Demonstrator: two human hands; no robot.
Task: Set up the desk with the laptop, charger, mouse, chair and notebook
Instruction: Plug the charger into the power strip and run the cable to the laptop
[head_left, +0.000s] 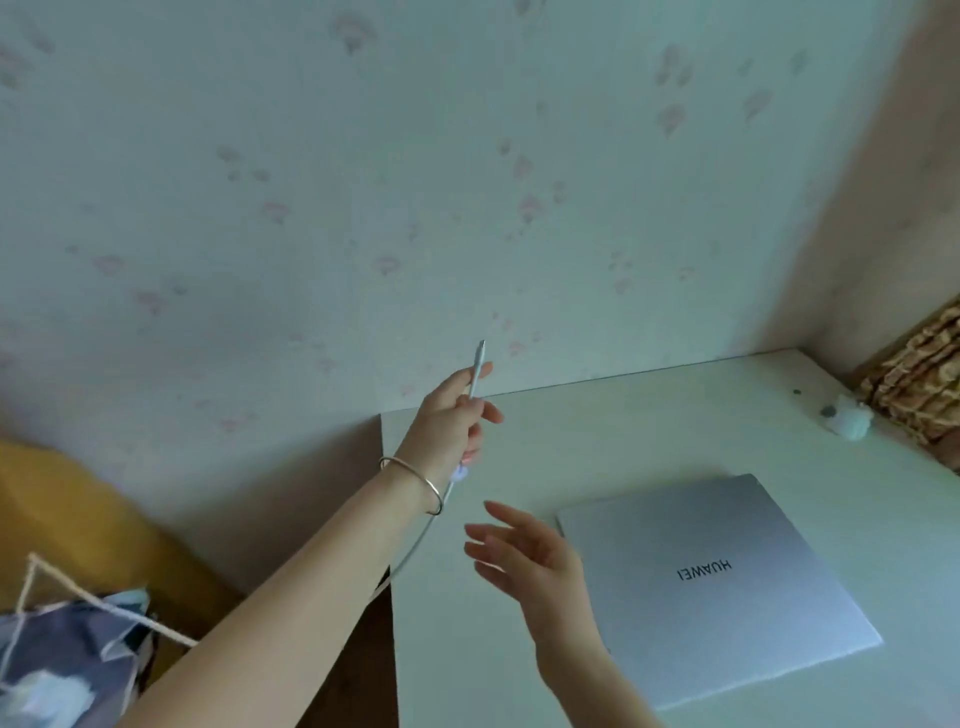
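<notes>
The left hand (451, 415) is gripping a white charger cable (475, 370) above the desk's (649, 431) far left corner, plug end pointing up. The right hand (530, 558) is hovering open and empty beside the closed silver laptop (717, 587) (its lid is reading "HUAWEI"), which is lying at the desk's near middle.

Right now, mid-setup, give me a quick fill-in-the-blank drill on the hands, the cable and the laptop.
1. The charger cable is held in the ____ hand.
2. The laptop lies on the desk with its lid ____.
3. The right hand is open and holds ____.
4. The bracelet sits on the ____ wrist.

Missing words: left; closed; nothing; left
</notes>
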